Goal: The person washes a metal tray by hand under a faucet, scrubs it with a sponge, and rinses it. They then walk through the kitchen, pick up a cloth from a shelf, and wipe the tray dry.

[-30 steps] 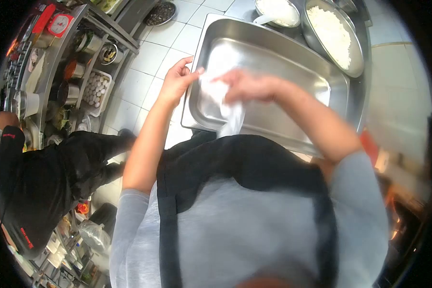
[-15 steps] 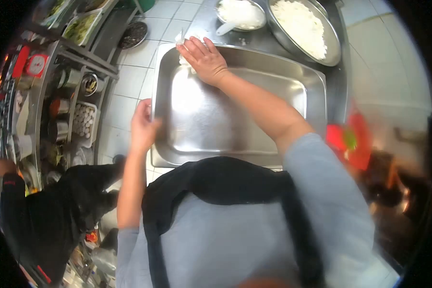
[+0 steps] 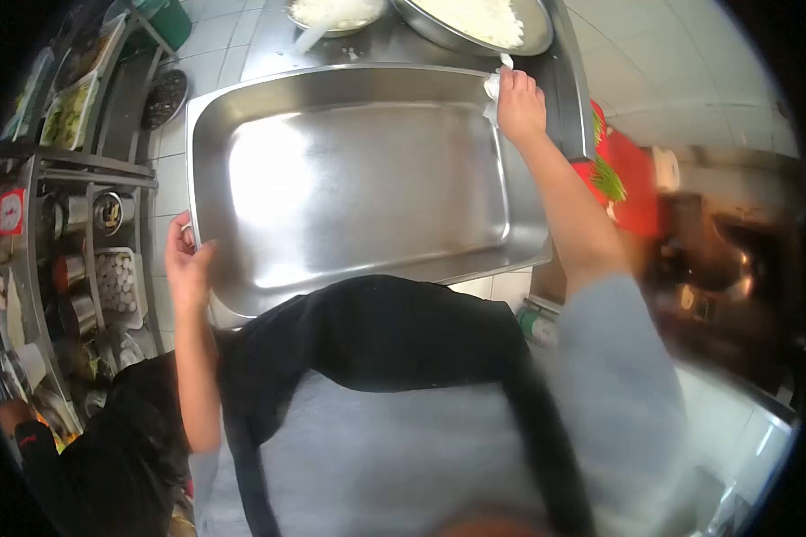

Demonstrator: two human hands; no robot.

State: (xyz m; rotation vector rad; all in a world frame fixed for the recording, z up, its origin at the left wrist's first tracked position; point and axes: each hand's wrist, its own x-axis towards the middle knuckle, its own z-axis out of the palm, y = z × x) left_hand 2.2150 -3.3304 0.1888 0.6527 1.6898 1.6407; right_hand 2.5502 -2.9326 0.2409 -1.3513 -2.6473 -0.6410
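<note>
A large, deep rectangular steel pan [image 3: 367, 197] lies in front of me, its inside bare and shiny. My left hand [image 3: 189, 268] grips the pan's left rim, thumb over the inner side and fingers outside. At the far right corner, my right hand [image 3: 521, 106] is closed over a crumpled white cloth or paper towel [image 3: 492, 88], pressing it against the rim. Part of that white wipe is hidden beneath the fingers.
Beyond the pan, a steel table [image 3: 269, 49] carries a bowl of white food [image 3: 336, 12] with a white scoop and a larger metal bowl [image 3: 537, 36]. Shelves [image 3: 90, 166] with eggs [image 3: 116, 282] stand left, near a person in black [image 3: 107, 447]. Greens [image 3: 607, 182] lie on red at right.
My right hand has carried the white wipe from the pan's far left corner to its far right corner. My left hand stays at the left rim while the view has shifted.
</note>
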